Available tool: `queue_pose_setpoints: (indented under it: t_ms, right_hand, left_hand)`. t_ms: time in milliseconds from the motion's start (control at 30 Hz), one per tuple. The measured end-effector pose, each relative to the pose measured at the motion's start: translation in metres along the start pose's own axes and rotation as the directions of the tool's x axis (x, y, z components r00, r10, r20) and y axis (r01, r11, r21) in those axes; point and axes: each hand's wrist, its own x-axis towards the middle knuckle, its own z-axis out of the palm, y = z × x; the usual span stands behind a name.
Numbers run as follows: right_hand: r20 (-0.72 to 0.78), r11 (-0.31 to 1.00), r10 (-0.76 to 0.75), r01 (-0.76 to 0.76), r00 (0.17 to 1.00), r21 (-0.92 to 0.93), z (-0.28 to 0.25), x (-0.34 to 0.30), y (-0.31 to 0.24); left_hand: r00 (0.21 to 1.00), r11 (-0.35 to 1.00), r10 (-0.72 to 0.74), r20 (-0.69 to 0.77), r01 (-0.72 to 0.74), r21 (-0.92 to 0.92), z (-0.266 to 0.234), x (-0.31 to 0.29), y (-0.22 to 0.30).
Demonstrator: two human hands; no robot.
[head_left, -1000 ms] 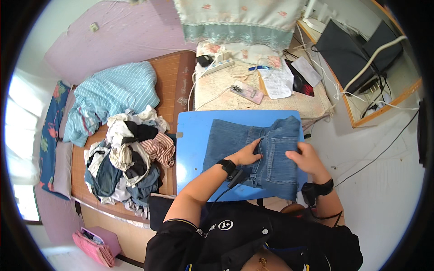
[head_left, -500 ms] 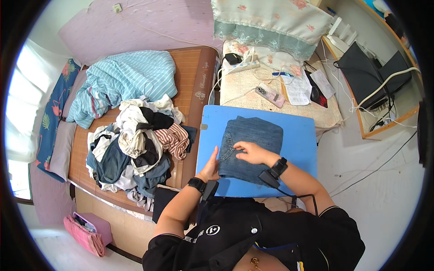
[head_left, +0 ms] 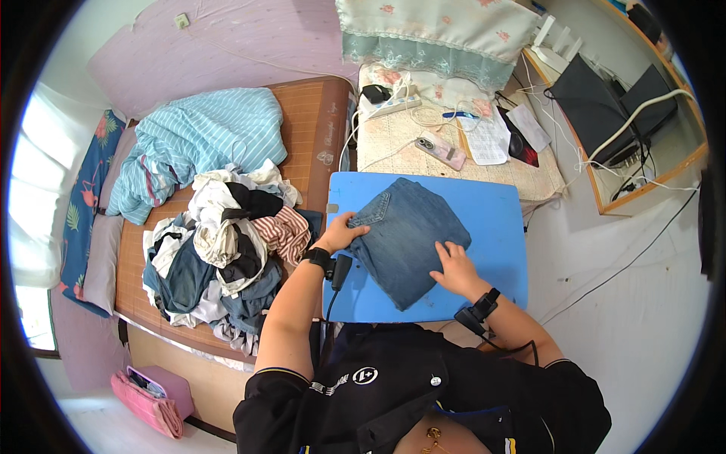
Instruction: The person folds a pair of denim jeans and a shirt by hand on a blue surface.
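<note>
Jeans (head_left: 412, 246), folded, now turned on the table vs. 0.5 s ago: formerly approx. square to the tabletop edges, now askew, one corner toward the wearer. Count: 1 folded pair of jeans; 1 blue table (head_left: 499, 227); 2 bare hands, L (head_left: 344, 232) and R (head_left: 457, 270); 2 black wristbands, 1 per wrist (L (head_left: 318, 258), R (head_left: 488, 303)); 1 heap of mixed clothes (head_left: 227, 253) (no. of pcs. can't be told), incl. 1 red-and-white striped garment (head_left: 283, 234); 1 light-blue striped quilt (head_left: 204, 129); 1 phone (head_left: 441, 150); 1 power strip (head_left: 391, 104); 1 blue pen (head_left: 460, 115). Heap and quilt lie on the bed, L of the table; phone, strip and pen on the cloth-covered surface beyond it.

Position re: fingers: jeans lie flat on the tabletop, btwn. the hands. L hand at their upper-left edge, near the pocket seam, thumb reaching over the denim; whether thumb and fingers pinch it, can't tell. R fingers slightly spread, on the lower-right edge.

Diff. from 0.5 s ago: R hand, then bent-fingered over the middle of the denim, now at the R edge; L hand, then alongside the lower-left edge, now farther up. Heap unchanged.
</note>
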Motion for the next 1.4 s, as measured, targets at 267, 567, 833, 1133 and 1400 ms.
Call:
queue_pose_setpoints:
  t_ms: [267,567,833,1133,1400]
  right_hand:
    - [-0.375,0.986,-0.119,0.153,0.919,0.061,-0.037,0.033,0.045]
    - [-0.345,0.972,-0.227,0.232,0.911,-0.029,0.011,0.071,0.089]
    - [-0.413,0.965,-0.228,0.260,0.882,0.022,0.009,0.065,0.110]
    - [-0.408,0.957,-0.224,0.279,0.885,0.080,0.007,0.053,0.129]
    - [-0.571,0.891,-0.058,0.300,0.819,0.340,-0.021,0.087,0.148]
  left_hand:
    - [0.714,0.619,0.656,-0.245,-0.323,0.716,0.055,-0.021,0.057]
    - [0.745,0.788,0.537,-0.395,-0.275,0.550,0.129,-0.004,0.038]
    - [0.704,0.859,0.465,-0.536,-0.213,0.466,0.151,0.010,0.038]
    - [0.891,0.864,0.294,-0.345,-0.094,0.495,0.137,-0.008,0.076]
    - [0.629,0.735,-0.666,0.401,0.461,0.498,0.115,-0.097,0.068]
